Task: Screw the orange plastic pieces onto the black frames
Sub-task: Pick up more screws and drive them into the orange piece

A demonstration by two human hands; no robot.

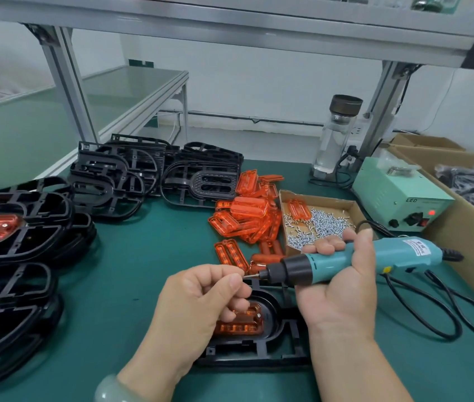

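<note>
My left hand (201, 297) pinches a tiny, likely slippery screw (248, 276); right hand (343, 294) clasps the electric screwdriver (328, 264) mid-barrel.

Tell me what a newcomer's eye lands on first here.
The teal electric screwdriver gripped in the right hand at centre right, its bit meeting what looks like a screw pinched by the left hand, above a black frame with an orange piece seated in it. Next, the bright pile of loose orange pieces mid-table beside a cardboard tray of screws, and stacks of black frames behind.
</note>
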